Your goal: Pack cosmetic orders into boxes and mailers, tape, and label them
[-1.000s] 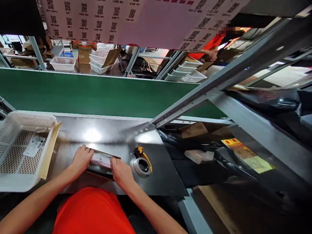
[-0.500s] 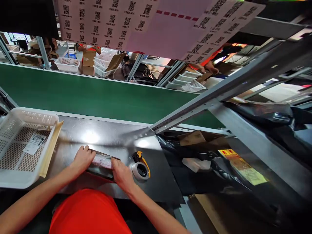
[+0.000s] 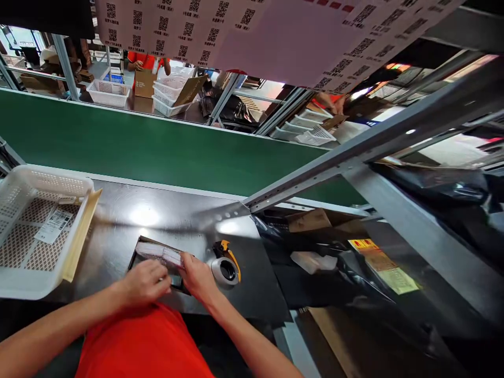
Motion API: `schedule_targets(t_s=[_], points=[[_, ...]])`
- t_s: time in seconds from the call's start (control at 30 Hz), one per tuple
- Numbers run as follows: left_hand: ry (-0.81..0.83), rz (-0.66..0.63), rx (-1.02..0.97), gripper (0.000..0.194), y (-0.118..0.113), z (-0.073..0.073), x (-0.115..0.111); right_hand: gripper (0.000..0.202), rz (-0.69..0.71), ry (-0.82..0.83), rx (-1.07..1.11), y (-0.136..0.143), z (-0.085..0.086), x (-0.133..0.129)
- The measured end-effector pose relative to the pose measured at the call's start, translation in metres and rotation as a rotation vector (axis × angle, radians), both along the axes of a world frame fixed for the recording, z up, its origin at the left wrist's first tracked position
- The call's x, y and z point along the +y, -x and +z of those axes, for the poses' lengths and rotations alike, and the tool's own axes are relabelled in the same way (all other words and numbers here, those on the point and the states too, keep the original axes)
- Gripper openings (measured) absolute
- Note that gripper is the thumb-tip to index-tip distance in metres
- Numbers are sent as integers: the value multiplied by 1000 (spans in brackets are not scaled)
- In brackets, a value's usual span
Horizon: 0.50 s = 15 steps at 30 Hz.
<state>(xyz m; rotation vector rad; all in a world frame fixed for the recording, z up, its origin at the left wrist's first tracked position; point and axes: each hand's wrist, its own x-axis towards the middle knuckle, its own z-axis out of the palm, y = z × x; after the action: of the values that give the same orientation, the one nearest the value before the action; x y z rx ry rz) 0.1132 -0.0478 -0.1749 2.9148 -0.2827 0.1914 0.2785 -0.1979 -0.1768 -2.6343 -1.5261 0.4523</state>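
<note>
A shallow open box (image 3: 135, 253) lies on the metal table near its front edge, with a clear plastic-wrapped item (image 3: 157, 252) inside. My right hand (image 3: 197, 275) grips the box's right end, thumb at the rim. Curled fingers show on my left hand (image 3: 145, 282), which is over the front side of the box; what they hold, if anything, is hidden. Just right of my right hand are a roll of tape (image 3: 225, 271) and a yellow and black cutter (image 3: 228, 252).
A white basket (image 3: 43, 286) with a label (image 3: 54, 226) stands at the left, a padded envelope (image 3: 82, 236) against its side. Behind the table runs a green belt (image 3: 157, 152). A metal frame (image 3: 307, 176) slants across the right. People work beyond.
My left hand has moved from the box's left end toward me, to its front side, and its fingers have curled. More of the box's left end shows. The view has shifted slightly.
</note>
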Motion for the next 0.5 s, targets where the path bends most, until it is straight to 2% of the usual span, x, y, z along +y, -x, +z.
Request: schedule_targets(t_s=[0.07,0.17,0.27,0.33,0.5], points=[[30,-91,169,33,-7,8,-16,24,-7,-15,1,1,-2,-2],[54,3,373,52,-23,19,-29,29,-9,-63,-4,1,-6,-4],[42,69,560,61,-36,18,-31,35,-10,-158,-30,-1,-8,-6],[29,65,624,61,-40,12,-31,39,-16,-219,-40,-2,-9,-7],[7,73,661,45,-43,1,-33,42,-29,-284,-20,-2,-16,-9]])
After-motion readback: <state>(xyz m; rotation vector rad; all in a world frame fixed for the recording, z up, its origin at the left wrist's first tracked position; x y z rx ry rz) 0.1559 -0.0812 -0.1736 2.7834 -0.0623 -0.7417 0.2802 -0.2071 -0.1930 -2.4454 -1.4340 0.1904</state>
